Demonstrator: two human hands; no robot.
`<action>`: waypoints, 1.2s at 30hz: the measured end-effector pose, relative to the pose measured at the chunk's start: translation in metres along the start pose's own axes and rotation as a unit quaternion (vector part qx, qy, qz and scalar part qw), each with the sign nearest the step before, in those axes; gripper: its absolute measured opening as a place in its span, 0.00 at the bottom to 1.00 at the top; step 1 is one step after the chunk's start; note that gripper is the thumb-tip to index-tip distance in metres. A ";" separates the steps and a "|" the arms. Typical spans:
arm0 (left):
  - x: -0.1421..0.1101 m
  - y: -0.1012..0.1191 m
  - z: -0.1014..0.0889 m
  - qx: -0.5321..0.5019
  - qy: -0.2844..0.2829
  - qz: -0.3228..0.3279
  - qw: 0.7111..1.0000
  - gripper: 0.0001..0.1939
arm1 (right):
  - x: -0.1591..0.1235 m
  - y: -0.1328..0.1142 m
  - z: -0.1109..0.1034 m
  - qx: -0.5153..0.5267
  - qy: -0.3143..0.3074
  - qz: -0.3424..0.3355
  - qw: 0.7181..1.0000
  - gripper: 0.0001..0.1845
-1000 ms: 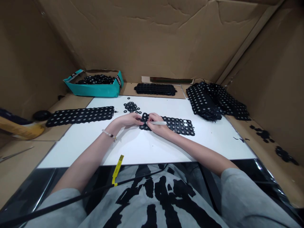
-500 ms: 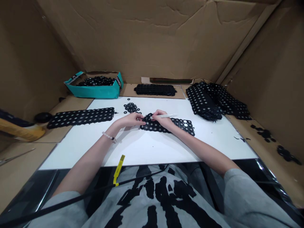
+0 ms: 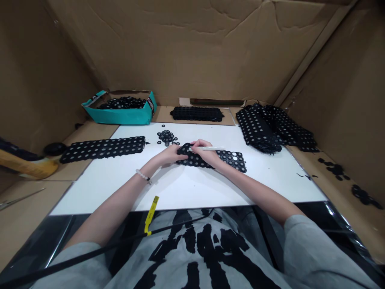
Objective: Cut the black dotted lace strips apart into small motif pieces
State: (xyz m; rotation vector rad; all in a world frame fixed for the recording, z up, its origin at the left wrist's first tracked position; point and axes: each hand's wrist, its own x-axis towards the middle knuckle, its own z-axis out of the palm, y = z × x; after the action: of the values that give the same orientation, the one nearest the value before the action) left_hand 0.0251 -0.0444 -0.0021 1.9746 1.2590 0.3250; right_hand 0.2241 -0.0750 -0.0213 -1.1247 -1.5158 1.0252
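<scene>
On the white board lies a black strip dotted with grey discs [image 3: 198,161], with a few pale open spots near its right end. My left hand [image 3: 172,155] grips its left end, thumb on top and fingers behind. Pinched in my right hand [image 3: 207,153] is a slim white pen-shaped tool [image 3: 212,148], its tip down at the strip's left part. That tip is too small to make out. Just behind my left hand sits a small pile of loose round black discs [image 3: 166,136].
A second dotted strip [image 3: 104,148] lies left on the white board [image 3: 186,190]. Behind stand a teal box [image 3: 120,117] of discs and a black stack [image 3: 197,114]. Dotted pieces [image 3: 258,128] are heaped right. Tweezers [image 3: 22,198] rest far left. Cardboard walls [image 3: 168,48] enclose the space.
My left hand has moved slightly right and closed over the strip's left end. My right hand stays nearly in place with the white tool.
</scene>
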 end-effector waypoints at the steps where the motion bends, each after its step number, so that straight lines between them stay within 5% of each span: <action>1: -0.001 0.000 -0.001 -0.023 -0.002 -0.008 1.000 0.19 | 0.000 -0.001 0.000 -0.003 0.006 0.002 1.000 0.08; 12: -0.006 0.006 -0.001 -0.191 -0.009 -0.073 0.979 0.20 | 0.000 0.001 -0.001 -0.051 -0.006 0.044 0.998 0.08; 18: -0.002 -0.001 -0.002 -0.235 -0.033 -0.078 0.968 0.21 | -0.005 0.008 0.008 -0.141 0.010 -0.023 0.990 0.05; 24: -0.002 -0.005 -0.012 -0.158 -0.065 -0.066 0.983 0.22 | -0.005 0.008 0.012 -0.205 -0.006 -0.042 0.978 0.04; 30: -0.006 0.001 -0.020 -0.036 -0.063 -0.008 0.997 0.20 | 0.010 0.003 -0.007 -0.065 -0.117 0.024 0.991 0.04; 36: -0.009 0.007 -0.020 -0.050 -0.087 0.010 0.995 0.19 | 0.019 0.002 -0.018 -0.033 -0.154 0.016 0.987 0.05</action>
State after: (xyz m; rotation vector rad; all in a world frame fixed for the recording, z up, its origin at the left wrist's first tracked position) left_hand 0.0135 -0.0441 0.0180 1.8890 1.0923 0.2166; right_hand 0.2398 -0.0546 -0.0154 -1.0751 -1.7902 1.2227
